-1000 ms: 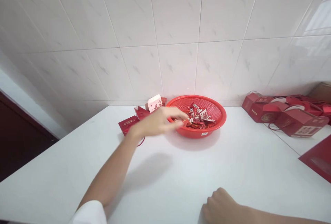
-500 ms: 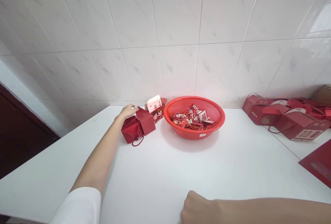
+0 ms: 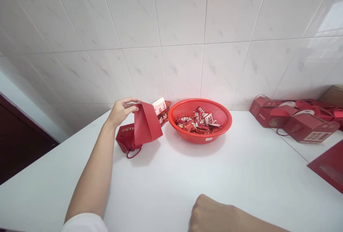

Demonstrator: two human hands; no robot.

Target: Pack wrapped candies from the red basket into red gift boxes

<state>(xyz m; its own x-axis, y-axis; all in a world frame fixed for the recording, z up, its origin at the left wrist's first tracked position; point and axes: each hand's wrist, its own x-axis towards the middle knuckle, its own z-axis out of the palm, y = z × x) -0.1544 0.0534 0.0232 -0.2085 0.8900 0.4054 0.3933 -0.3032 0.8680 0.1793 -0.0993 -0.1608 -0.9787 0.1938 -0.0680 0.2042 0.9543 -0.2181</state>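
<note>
My left hand point(image 3: 120, 113) grips the top edge of a red cardboard box point(image 3: 147, 123) between thumb and fingers. The box is tilted and lifted off the table. Just behind and left of it lies another dark red box point(image 3: 124, 136) with a red cord loop at its front. A small white-and-red printed carton point(image 3: 162, 112) stands against the wall, partly covered by the lifted box. My right hand point(image 3: 207, 213) rests at the front of the table, curled into a fist; its fingertips are hidden and nothing shows in it.
A red plastic basket point(image 3: 201, 138) holds several small wrapped candies point(image 3: 198, 123) at the table's middle back. Several red gift boxes point(image 3: 302, 124) are grouped at the right. A flat red piece point(image 3: 328, 167) juts in at the right edge. The tiled wall point(image 3: 182, 71) bounds the back.
My left hand has lifted the red box up from beside the other one and tilted it. The box with the cord sits slightly further left in view. My right hand stays a fist.
</note>
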